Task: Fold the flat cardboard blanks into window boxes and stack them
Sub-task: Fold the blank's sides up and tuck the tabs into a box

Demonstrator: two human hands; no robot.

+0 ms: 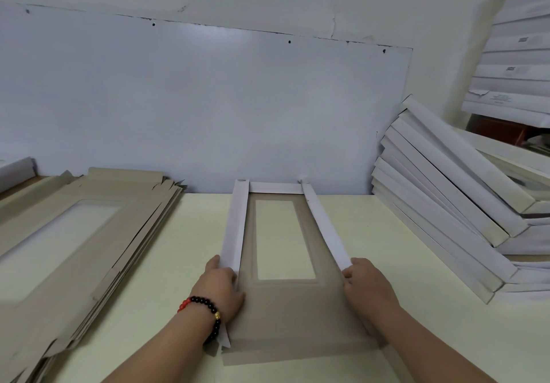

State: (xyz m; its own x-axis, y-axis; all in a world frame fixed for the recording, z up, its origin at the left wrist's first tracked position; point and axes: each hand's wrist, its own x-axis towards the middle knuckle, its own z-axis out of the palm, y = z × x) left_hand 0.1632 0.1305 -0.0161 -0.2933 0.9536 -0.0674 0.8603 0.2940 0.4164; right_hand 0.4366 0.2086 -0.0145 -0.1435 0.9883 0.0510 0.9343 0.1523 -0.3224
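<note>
The window-box blank (285, 308) lies at 6 o'clock on the table (372, 233). Left hand (221, 287) and right hand (367, 287) each seem to pinch a raised long side flap; their fingertips are hidden. Fold both evenly, creasing along the scores.

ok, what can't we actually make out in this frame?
- Head view: the fingertips of the left hand and right hand are hidden behind the box's raised side flaps.
- The pile of flat blanks is cut off by the left and bottom edges, so no count.
- The stack of finished boxes runs off the right edge.
- Print on the upper-right boxes is too small to read.
</note>
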